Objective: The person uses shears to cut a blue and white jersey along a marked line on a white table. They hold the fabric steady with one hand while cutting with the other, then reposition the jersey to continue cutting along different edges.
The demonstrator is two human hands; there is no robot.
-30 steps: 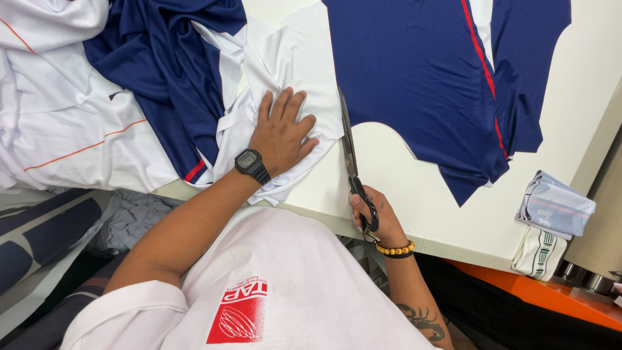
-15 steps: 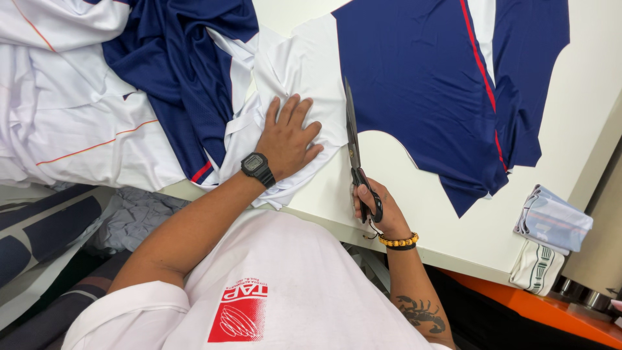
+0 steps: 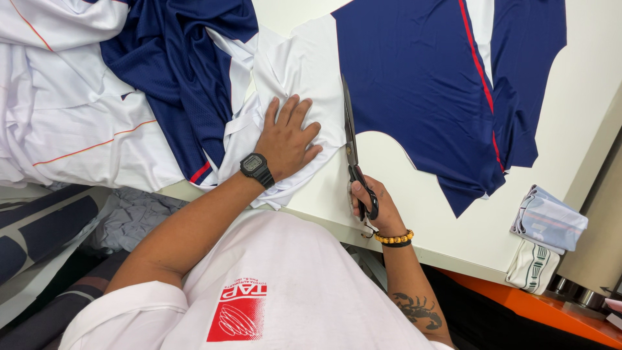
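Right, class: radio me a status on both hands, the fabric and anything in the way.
Left hand flat on white fabric. Right hand grips scissors, blades along the fabric's edge. Navy fabric beside the blades; cut line clear.

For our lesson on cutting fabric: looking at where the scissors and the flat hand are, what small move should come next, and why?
Probably another short snip forward. The right hand holds the scissors with blades pointing away along the edge of the white fabric, which runs on beyond the tips. The left hand lies flat on it beside the blades, pinning it to the table.
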